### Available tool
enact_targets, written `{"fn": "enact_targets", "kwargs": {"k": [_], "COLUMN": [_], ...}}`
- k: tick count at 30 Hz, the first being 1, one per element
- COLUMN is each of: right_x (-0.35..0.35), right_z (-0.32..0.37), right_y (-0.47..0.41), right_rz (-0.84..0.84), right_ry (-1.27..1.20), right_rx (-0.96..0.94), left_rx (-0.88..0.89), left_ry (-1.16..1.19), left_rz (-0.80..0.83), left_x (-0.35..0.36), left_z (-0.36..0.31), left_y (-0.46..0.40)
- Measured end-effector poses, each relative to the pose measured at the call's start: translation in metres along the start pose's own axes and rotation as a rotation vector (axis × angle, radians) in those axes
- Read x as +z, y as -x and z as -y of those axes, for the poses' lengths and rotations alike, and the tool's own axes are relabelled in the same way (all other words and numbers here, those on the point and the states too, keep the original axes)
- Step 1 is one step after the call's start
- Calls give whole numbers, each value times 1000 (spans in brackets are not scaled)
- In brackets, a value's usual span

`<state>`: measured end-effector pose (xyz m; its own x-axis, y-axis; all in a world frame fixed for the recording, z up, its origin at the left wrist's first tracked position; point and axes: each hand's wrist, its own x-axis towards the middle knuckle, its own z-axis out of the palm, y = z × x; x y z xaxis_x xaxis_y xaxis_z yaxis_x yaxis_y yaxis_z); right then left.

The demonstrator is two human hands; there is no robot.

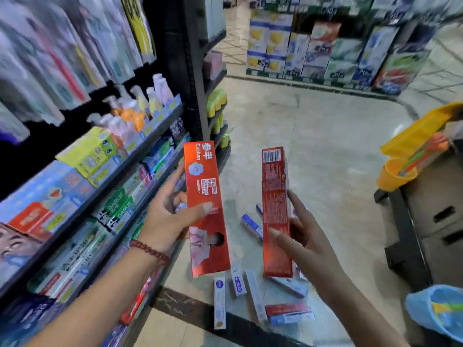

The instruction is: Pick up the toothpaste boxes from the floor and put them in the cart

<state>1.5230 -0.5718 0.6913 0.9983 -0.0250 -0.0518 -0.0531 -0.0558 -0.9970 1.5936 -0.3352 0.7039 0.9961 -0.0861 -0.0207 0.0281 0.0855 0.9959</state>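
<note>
Red, glossy cardboard fills the middle of the view: two long, flat-sided toothpaste boxes held upright above the floor, apart from each other. The left hand [168,216] grips the left red box [206,209] with the thumb across its printed front and the fingers curled behind. The right hand [304,236] holds the right red box [275,214], barcode end up, thumb on its near face, forefinger stretched straight along the far edge; the other fingers are hidden behind the carton. A beaded bracelet [149,251] circles the left wrist.

Below them, more toothpaste boxes [253,294] lie scattered on the polished, pale stone floor [325,159]: slim white and blue cartons and a red one, some partly covered by the held boxes. A dark marbled strip crosses the floor under them.

Shelving [120,156] packed with cartons and bottles runs close along the left, its metal edge just beside the left hand. Open floor stretches ahead toward stacked goods [325,53]. On the right stands a dark cart [411,236], cut off by the frame, carrying brown cardboard, a yellow package [413,139] and a blue cup [436,311]. The far stock is blurred, its print unreadable.
</note>
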Motion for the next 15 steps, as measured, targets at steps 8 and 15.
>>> {"fn": "enact_targets", "kwargs": {"k": [8,15], "right_x": [19,26], "right_z": [160,254], "right_y": [12,1], "right_rz": [62,141], "right_ry": [-69,-122], "right_rx": [-162,-367], "left_rx": [179,324], "left_ry": [70,65], "left_rz": [-71,-109], "left_x": [-40,-53], "left_z": [-161,-264], "left_y": [29,45]}}
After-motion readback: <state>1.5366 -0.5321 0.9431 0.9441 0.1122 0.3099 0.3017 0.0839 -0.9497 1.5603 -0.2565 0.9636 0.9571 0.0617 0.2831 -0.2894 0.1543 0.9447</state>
